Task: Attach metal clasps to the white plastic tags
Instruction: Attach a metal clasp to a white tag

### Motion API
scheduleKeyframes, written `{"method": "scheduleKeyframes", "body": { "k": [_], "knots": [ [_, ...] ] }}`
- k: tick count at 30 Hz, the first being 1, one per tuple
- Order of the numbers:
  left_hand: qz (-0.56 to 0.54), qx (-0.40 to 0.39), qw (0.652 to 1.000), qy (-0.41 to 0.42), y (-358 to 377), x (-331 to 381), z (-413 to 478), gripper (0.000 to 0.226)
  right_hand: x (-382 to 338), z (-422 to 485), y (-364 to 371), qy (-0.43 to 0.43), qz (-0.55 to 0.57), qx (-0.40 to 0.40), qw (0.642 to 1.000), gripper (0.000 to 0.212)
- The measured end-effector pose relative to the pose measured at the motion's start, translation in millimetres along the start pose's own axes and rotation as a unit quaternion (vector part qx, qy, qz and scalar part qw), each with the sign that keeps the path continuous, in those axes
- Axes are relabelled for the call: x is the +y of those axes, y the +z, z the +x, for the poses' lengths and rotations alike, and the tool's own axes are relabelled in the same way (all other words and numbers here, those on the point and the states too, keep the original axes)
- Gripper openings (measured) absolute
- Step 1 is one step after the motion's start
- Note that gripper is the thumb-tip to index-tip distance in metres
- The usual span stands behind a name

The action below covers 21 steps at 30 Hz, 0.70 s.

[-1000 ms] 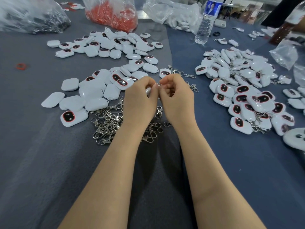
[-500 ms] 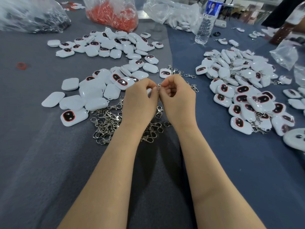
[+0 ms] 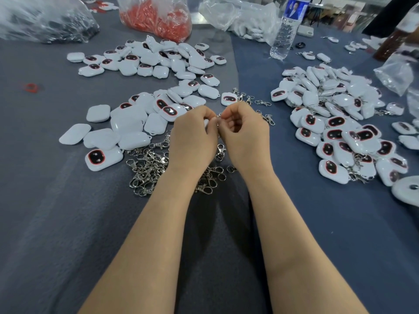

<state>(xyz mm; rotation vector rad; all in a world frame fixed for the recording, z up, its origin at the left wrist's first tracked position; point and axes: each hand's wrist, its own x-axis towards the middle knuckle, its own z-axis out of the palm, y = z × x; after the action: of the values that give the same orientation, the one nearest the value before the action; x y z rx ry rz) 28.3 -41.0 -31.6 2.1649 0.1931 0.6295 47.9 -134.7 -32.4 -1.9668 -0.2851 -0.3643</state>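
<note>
My left hand [image 3: 192, 137] and my right hand [image 3: 243, 134] meet at the table's middle, fingertips together. The left hand grips a white plastic tag [image 3: 206, 122], almost fully hidden behind its fingers. The right hand pinches a small metal clasp [image 3: 218, 120] against the tag's edge. Below the hands lies a heap of loose metal clasps [image 3: 149, 168]. Bare white tags [image 3: 127, 125] are scattered to the left. On the right lies a pile of tags with clasps on them [image 3: 335, 123].
A grey cloth [image 3: 56, 223] covers the table. At the back stand a bag of red parts [image 3: 158, 17], a clear bag at the left [image 3: 43, 19], a bag of white parts [image 3: 240, 17] and a water bottle [image 3: 284, 30]. Another group of tags [image 3: 149, 58] lies beyond.
My hands have stayed together in the same spot. The right fingers have shifted slightly at the tag's edge.
</note>
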Motion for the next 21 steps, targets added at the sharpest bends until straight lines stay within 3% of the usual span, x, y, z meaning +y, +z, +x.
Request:
{"method": "scheduleKeyframes", "body": {
  "k": [10, 13, 16, 18, 21],
  "knots": [
    [-0.009, -0.029, 1.0, -0.006, -2.3, -4.5, 1.1, 0.01, 4.6, 0.6, -1.6, -0.005, -0.006, -0.028, 1.0, 0.011],
    [-0.084, -0.064, 0.994, -0.039, -4.0, -3.7, 0.7, 0.01, 7.2, 1.4, -2.8, 0.012, -0.01, -0.016, 1.0, 0.012],
    [-0.171, -0.03, 0.978, -0.114, -5.4, -2.2, 2.1, 0.028, 8.3, 2.3, -4.2, 0.024, -0.017, 0.006, 1.0, 0.016],
    [-0.176, 0.005, 0.973, -0.148, -5.8, -2.3, 5.2, 0.046, 7.0, 1.4, -3.1, 0.028, -0.019, 0.001, 0.999, 0.016],
    [-0.161, 0.053, 0.974, -0.148, -4.9, -3.6, 8.1, 0.054, 3.9, -0.8, -0.9, 0.026, 0.001, -0.015, 1.0, 0.016]
  ]
}}
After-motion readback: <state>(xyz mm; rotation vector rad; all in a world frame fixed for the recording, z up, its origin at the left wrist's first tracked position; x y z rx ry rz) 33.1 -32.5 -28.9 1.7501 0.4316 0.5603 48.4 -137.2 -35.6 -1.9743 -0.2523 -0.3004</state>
